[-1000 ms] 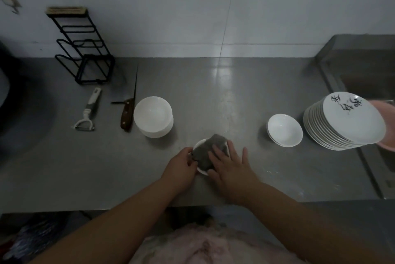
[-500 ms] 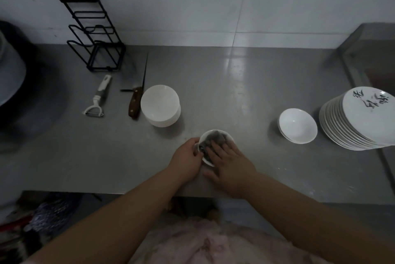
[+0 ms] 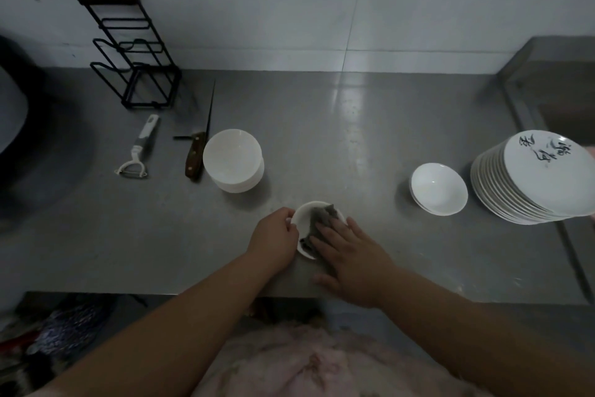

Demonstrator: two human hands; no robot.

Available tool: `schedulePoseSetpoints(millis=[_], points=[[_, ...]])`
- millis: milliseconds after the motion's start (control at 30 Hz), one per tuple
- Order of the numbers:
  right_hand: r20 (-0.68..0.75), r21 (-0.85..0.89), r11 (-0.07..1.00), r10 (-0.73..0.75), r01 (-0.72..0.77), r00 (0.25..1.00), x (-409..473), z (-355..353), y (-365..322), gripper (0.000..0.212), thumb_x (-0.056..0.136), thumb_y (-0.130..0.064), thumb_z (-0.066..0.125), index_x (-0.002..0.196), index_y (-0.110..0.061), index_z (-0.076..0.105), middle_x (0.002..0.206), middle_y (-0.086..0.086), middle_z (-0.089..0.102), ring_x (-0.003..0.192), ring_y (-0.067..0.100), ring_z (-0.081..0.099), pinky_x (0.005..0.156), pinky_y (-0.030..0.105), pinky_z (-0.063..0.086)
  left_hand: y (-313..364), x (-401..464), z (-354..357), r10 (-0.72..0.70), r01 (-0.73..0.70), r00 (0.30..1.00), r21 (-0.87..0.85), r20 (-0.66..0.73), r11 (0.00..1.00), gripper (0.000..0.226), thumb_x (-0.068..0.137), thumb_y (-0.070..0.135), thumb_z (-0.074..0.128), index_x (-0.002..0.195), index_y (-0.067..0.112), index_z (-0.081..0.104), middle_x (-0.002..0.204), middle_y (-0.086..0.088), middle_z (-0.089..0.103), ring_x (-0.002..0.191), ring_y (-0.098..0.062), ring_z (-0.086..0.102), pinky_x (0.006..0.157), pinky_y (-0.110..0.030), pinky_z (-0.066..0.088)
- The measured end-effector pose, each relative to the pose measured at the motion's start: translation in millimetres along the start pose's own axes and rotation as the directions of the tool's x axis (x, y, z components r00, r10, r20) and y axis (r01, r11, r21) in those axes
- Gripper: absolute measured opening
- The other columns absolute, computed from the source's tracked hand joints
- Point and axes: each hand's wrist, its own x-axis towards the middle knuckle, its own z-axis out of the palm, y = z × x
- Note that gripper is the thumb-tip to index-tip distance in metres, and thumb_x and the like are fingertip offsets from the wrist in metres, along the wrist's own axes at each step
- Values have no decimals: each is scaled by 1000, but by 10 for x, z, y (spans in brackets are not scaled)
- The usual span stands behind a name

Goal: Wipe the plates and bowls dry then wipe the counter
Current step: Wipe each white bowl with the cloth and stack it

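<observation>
The small bowl [image 3: 304,219] sat at the counter's [image 3: 354,145] near edge; the left hand [image 3: 273,235] pinched its rim at nine o'clock, fingers curled; the right hand [image 3: 351,255], fingers spread flat, pressed the grey cloth [image 3: 322,219] into the bowl from five o'clock; unwiped bowls [image 3: 438,192] and plates [image 3: 541,177] lay toward three o'clock, nearer the right hand

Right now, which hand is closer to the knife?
Left. The left hand grips the small bowl just right of and below the knife; the right hand lies farther right.
</observation>
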Motion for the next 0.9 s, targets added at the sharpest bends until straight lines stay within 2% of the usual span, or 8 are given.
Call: schedulePoseSetpoints(millis=[133,267,400,500,600,733,833,900], points=[[16,18,1000,1,-1,1000,-1,-1,33,81,95,-75,23,158,-25,37,167,6,31,156,32,20,126,53,8,25,-35,6,37,-37,999,-35,3,999,23,100,23,51,118,28,65,104,2,71,94,-18,64,81,-30,49],[22,11,1000,15,-15,1000,51,39,-15,83,95,-76,22,158,-25,37,166,7,33,156,34,21,126,55,11,35,-121,57,18,-17,997,-20,80,1000,38,99,22,54,136,29,51,122,-4,67,104,-27,65,91,-36,51],[-26,-37,994,-108,107,994,-10,33,156,73,98,-70,29,149,-25,53,159,4,46,149,30,36,124,53,21,-40,-5,-16,66,-77,986,67,152,995,47,101,18,53,147,25,50,142,-3,59,126,-24,57,107,-30,42],[27,-112,986,-124,126,992,-22,53,291,76,99,-70,30,152,-20,48,163,7,38,154,30,27,125,55,22,-5,161,-27,107,-151,969,186,224,971,50,103,19,52,153,24,45,154,-2,50,140,-21,47,117,-28,32],[10,-68,997,-45,45,999,-1,62,169,85,95,-75,30,155,-16,44,164,11,35,155,32,24,126,51,20,49,245,-73,138,-184,959,173,249,968,50,103,20,55,152,25,46,151,-2,53,139,-21,49,112,-24,32],[-49,33,998,60,-58,997,3,72,7,85,97,-74,24,152,-15,49,163,13,37,154,33,27,125,50,21,51,-35,-40,21,-20,996,-11,88,1000,46,100,28,60,144,26,51,131,1,65,120,-20,62,95,-25,43],[-73,45,998,52,-49,996,44,111,-20,81,98,-71,29,149,-13,53,160,15,42,152,35,32,123,53,28,5,-217,116,-31,36,998,-93,50,995,24,99,22,55,121,31,56,104,7,67,101,-20,67,76,-25,43],[-66,69,998,6,-1,998,53,108,12,79,98,-70,30,149,-15,52,159,13,43,150,35,35,122,51,30,-18,-180,118,-29,32,999,-88,37,996,25,98,18,53,120,29,58,103,5,68,99,-22,66,76,-26,44]])
